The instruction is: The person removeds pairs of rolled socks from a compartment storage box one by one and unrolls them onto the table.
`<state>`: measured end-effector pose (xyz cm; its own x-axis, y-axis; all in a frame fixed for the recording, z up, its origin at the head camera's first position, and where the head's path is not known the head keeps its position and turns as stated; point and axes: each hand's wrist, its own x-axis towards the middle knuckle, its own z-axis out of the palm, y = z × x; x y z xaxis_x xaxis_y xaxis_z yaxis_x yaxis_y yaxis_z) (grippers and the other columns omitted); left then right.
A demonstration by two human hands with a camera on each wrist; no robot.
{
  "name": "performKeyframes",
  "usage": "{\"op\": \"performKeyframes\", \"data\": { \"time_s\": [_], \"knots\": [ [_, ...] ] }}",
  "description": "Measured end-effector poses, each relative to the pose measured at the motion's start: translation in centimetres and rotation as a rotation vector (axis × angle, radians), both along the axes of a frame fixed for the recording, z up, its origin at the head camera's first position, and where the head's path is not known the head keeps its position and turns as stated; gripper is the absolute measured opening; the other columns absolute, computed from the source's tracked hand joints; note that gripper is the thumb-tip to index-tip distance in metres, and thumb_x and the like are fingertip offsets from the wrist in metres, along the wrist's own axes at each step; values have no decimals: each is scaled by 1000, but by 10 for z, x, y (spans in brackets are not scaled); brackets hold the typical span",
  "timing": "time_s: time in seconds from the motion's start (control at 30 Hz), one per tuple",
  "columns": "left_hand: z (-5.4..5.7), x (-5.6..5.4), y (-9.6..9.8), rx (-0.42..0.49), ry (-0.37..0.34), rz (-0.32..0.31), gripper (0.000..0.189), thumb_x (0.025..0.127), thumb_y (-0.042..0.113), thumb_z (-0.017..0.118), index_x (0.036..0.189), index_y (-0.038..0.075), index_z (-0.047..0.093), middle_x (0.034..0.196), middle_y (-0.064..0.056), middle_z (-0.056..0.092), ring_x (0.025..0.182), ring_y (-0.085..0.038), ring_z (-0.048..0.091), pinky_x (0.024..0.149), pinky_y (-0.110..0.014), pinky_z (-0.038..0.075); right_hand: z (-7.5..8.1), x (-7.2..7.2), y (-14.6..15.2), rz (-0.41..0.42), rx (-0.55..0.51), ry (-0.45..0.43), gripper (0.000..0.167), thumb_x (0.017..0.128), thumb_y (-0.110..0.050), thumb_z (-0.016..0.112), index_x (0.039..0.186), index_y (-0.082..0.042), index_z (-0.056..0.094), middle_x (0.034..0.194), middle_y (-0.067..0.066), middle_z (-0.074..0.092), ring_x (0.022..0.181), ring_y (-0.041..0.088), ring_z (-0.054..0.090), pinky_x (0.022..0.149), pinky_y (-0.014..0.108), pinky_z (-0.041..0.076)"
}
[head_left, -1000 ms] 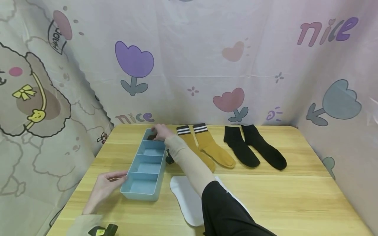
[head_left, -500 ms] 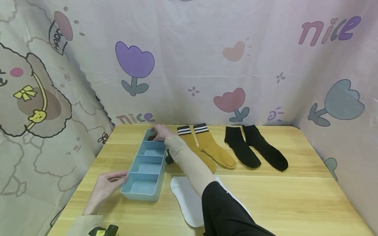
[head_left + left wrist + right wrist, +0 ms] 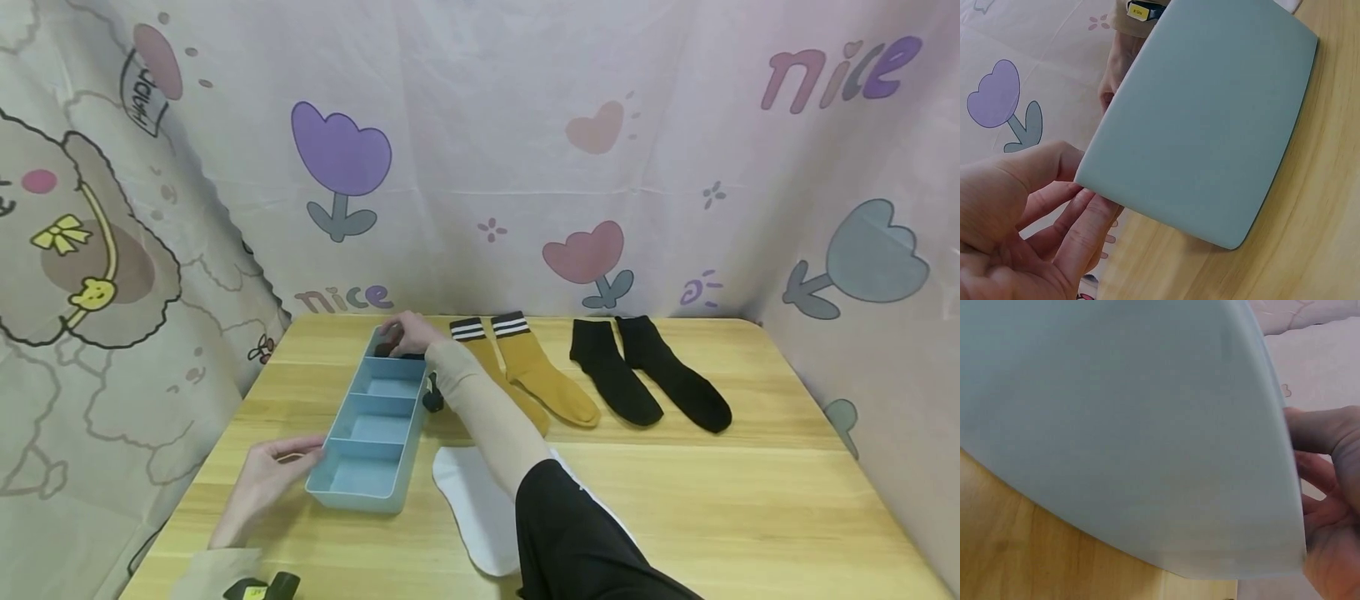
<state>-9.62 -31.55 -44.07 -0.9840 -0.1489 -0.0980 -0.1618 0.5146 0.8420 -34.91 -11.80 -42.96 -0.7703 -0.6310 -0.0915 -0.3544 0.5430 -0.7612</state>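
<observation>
A light blue storage box [image 3: 409, 454] with a row of several compartments stands on the left part of the table. My left hand [image 3: 273, 475] pinches its near left edge; in the left wrist view, thumb and fingers [image 3: 1088, 234] meet at the corner. My right hand [image 3: 408, 335] reaches down into the farthest compartment. Dark fabric [image 3: 385, 350], its kind unclear, shows under those fingers. In the right wrist view the box's wall hides the fingertips, so whether they hold the fabric is unclear. The nearer compartments hold nothing.
Yellow socks with striped dark cuffs [image 3: 543, 375] lie right of the box, partly behind my right forearm. Black socks [image 3: 648, 375] lie farther right. White socks [image 3: 476, 508] lie in front, partly under my right arm. A printed curtain [image 3: 465, 167] hangs behind the table [image 3: 750, 500].
My right hand has shifted slightly up and to the right over the far compartment, and more dark fabric shows beneath it. The left hand stays on the box's edge.
</observation>
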Motion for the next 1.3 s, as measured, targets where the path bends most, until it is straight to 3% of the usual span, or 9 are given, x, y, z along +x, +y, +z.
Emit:
{"op": "performKeyframes", "data": {
  "time_s": [0.17, 0.4, 0.63, 0.9, 1.3],
  "knots": [
    [0, 0, 1, -9, 11, -5, 38, 91, 20, 75, 122, -2, 70, 107, -3, 78, 86, 8, 65, 79, -16, 53, -2, -2, 3, -14, -62, 7, 39, 84, 2, 77, 121, -11, 70, 112, 9, 75, 100, 18, 70, 92, 31, 59],
    [1, 1, 3, 3, 5, 14, 39, 90, 20, 76, 122, -2, 69, 99, 7, 78, 85, 7, 65, 78, -16, 53, -1, 3, 5, -40, -123, 66, 40, 84, 3, 75, 123, -8, 69, 112, 11, 76, 102, 20, 72, 87, 27, 59],
    [0, 2, 4, -30, -2, 20, 38, 90, 21, 76, 122, 0, 70, 99, 0, 78, 82, 5, 66, 76, -17, 53, 0, 3, 10, -98, -207, 75, 41, 86, 0, 76, 125, -8, 68, 116, 10, 76, 107, 22, 73, 91, 28, 59],
    [5, 3, 7, -110, 56, 11, 32, 89, 15, 76, 116, -1, 73, 97, -11, 78, 77, 6, 65, 71, -18, 54, 18, 6, 23, -96, -340, 115, 45, 84, 0, 78, 127, -6, 67, 116, 12, 76, 109, 23, 72, 91, 24, 56],
    [6, -2, 7, -146, 60, 42, 31, 91, 19, 74, 114, -1, 74, 85, 6, 77, 74, 8, 64, 67, -16, 54, 45, 13, 55, -91, -592, 37, 42, 83, 4, 77, 124, 1, 67, 120, 19, 73, 108, 26, 72, 89, 21, 56]
  ]
}}
